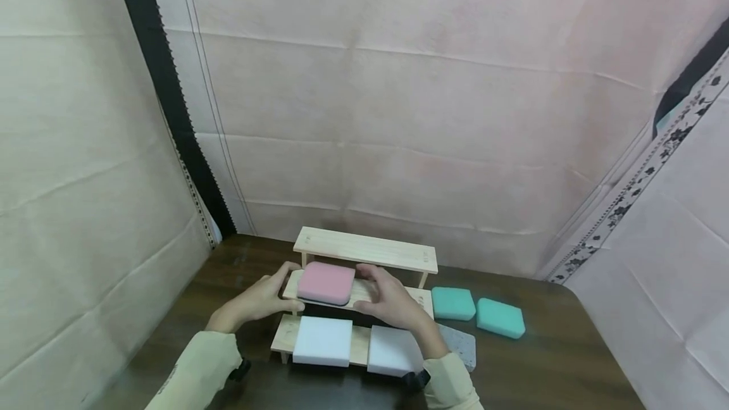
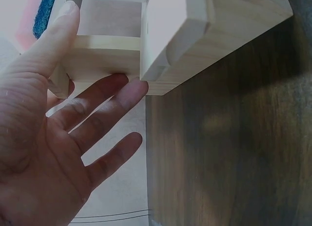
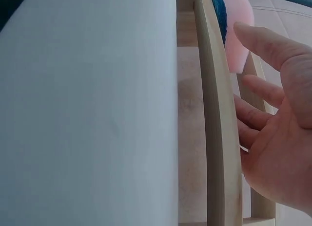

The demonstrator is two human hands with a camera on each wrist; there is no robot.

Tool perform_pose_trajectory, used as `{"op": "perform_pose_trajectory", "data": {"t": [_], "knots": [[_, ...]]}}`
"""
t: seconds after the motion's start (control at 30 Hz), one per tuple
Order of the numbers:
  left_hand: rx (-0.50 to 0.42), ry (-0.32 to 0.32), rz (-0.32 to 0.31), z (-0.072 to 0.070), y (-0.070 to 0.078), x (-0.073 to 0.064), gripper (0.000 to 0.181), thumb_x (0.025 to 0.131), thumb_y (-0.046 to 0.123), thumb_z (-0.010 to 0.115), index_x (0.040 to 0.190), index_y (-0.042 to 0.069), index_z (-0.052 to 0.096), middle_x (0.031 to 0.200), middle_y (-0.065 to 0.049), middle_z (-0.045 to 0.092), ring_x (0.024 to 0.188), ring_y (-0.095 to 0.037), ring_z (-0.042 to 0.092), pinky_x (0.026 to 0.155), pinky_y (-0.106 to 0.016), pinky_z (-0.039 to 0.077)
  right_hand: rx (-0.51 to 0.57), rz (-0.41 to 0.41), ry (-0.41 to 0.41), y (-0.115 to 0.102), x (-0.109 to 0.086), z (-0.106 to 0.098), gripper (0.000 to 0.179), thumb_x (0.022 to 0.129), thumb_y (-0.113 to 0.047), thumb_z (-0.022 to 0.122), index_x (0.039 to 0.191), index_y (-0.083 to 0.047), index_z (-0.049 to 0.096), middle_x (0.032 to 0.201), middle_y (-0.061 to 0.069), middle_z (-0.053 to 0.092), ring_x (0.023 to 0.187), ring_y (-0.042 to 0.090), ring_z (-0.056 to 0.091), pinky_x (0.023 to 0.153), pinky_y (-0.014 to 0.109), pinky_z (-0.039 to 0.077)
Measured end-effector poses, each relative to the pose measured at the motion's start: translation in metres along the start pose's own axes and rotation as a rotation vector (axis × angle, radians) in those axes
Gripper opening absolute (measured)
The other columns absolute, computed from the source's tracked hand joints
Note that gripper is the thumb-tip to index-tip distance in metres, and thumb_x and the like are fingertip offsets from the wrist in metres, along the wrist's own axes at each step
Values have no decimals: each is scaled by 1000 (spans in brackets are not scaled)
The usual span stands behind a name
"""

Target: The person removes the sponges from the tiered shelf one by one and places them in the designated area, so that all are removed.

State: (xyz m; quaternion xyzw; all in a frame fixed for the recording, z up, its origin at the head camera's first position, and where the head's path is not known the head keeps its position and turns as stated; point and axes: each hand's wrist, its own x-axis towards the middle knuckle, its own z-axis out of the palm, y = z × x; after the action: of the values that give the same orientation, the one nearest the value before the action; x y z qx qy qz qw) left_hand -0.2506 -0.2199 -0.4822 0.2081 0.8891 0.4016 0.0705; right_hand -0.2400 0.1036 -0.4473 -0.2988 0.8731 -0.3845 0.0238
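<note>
Squarely between two hands, a pink sponge [image 1: 326, 283] with a dark-blue scouring layer lies along the front edge of a stepped wooden rack's middle tier [image 1: 420, 297], pale board showing to its right. The left hand [image 1: 259, 299] and right hand [image 1: 393, 301] flank it, fingers spread; whether any fingertip touches is unclear. Two white blocks [image 1: 323, 340] occupy the lower tier; the right forearm partly hides a grey block [image 1: 462, 345]. Beyond two turquoise sponges [image 1: 453, 304], dark tabletop [image 1: 560, 347] stretches right. Both wrist views crop the pink sponge.
</note>
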Motion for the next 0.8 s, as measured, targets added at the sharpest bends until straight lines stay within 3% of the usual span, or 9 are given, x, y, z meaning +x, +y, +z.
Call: {"op": "perform_pose_trajectory", "data": {"t": [0.2,0.43,0.8], "knots": [[2,15,-22,0,3,-2,74,86,35,81,142,17,36,131,-12,61,114,-29,60,91,-55,48,19,-24,4,-4,4,5,74,88,-29,79,149,-10,41,144,7,53,132,23,49,107,47,40],[-20,-1,4,4,3,0,74,86,38,80,142,18,36,129,-11,62,112,-27,60,91,-55,48,38,-26,8,-7,9,11,78,87,-32,80,150,-11,41,147,6,48,135,22,46,109,47,38],[-28,20,-4,4,-2,-2,71,86,34,81,141,21,38,128,-10,62,114,-27,60,91,-53,49,-11,-29,48,-6,15,19,79,86,-39,80,149,-10,42,147,6,50,135,22,47,109,47,38]]}}
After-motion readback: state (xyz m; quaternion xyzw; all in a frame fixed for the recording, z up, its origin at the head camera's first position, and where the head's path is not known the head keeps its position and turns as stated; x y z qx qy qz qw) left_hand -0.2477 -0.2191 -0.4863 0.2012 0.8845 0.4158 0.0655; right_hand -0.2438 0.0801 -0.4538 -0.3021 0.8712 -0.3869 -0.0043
